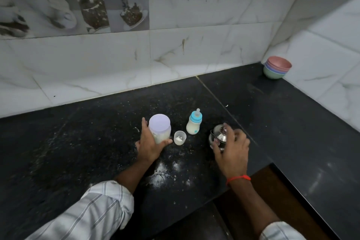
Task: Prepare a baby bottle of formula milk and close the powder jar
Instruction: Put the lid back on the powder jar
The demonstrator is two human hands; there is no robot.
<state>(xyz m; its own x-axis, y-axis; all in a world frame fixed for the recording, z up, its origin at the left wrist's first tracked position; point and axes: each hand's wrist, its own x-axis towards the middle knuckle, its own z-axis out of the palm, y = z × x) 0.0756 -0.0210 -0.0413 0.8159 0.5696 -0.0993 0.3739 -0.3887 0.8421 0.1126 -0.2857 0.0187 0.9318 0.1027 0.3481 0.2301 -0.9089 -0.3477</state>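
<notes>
I was looking down on a black stone counter [78, 142] that ran into a corner of marble-patterned wall tiles [194, 45], with a stack of coloured bowls [276, 68] tucked far back on the right, well apart from the work. A patch of spilled white powder [161, 173] lay on the counter between my forearms.

My left hand [150, 142] was wrapped around the powder jar [159, 129] — fingers behind it, thumb curled across the front near its base. The jar stood upright with its pale lid [158, 123] seated on top; whether that lid was fully tightened I could not tell. My right hand [231, 150] was cupped over a small steel kettle [218, 138], fingertips on its domed lid and knob, gripping rather than resting flat.

Between the two hands stood the baby bottle [194, 122], upright, blue collar and teat on, milky liquid in its lower half. It sat a little further back than both hands, its long axis vertical, nearer to the left hand and the jar than to the kettle. Just beside the jar, in front of the bottle, was a small clear measuring cup [180, 137] with a trace of powder in it.

I judged the task nearly done — only confirming the jar's lid remained, and the left hand was already on it.
</notes>
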